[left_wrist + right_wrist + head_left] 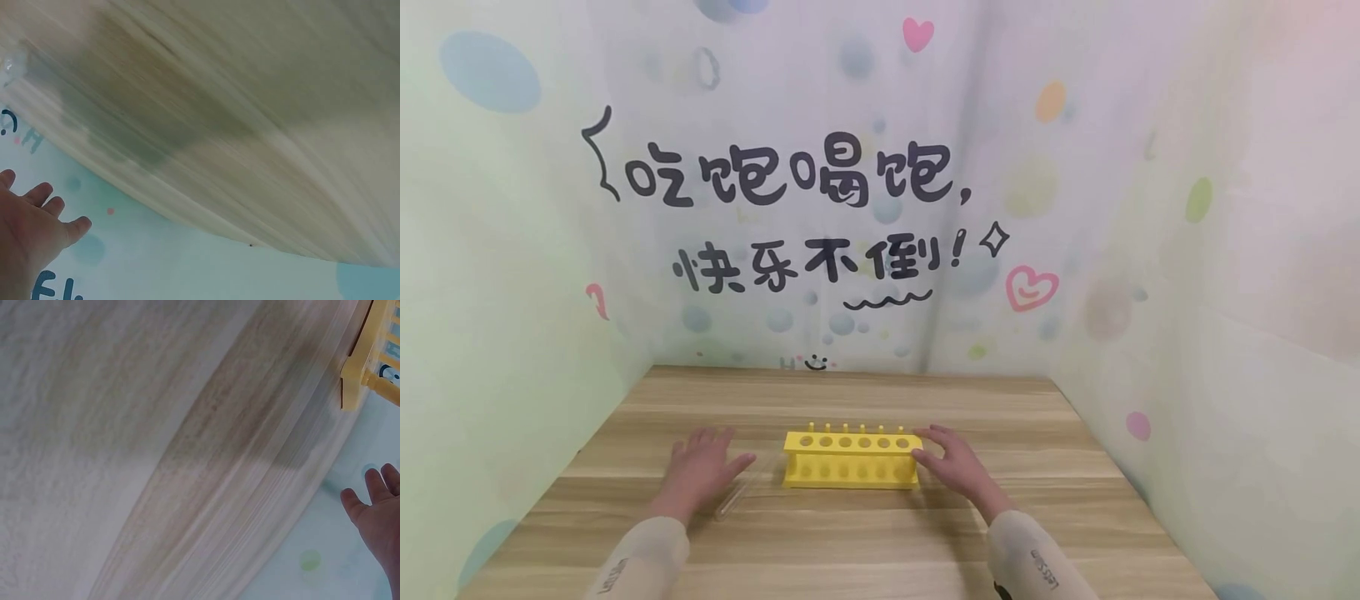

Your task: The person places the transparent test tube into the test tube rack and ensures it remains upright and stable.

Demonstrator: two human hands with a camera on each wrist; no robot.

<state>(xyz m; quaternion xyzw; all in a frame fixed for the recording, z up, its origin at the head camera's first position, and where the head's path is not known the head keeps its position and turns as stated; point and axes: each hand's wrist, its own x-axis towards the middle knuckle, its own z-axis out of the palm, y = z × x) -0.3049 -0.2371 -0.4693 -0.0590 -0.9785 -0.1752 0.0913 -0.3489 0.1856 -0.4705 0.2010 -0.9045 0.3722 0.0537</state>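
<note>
A yellow test tube rack point(853, 482), with a row of round holes and a row of pegs behind, stands on the table. My right hand point(958, 467) is at its right end, thumb and fingers spread; whether they touch the rack I cannot tell. In the right wrist view the fingers point(377, 486) look straight, near the rack's end point(353, 378). Left of the rack, my left hand point(698, 468) hovers with spread fingers point(39, 194) and nothing in its grip. Beside its thumb lies a slim clear tube point(732, 502), partly hard to make out.
The wood-grain table point(865, 550) is bounded by a printed back curtain point(820, 333) and by side curtains at left and right. Both forearms in pale sleeves point(647, 554) reach in from the front edge.
</note>
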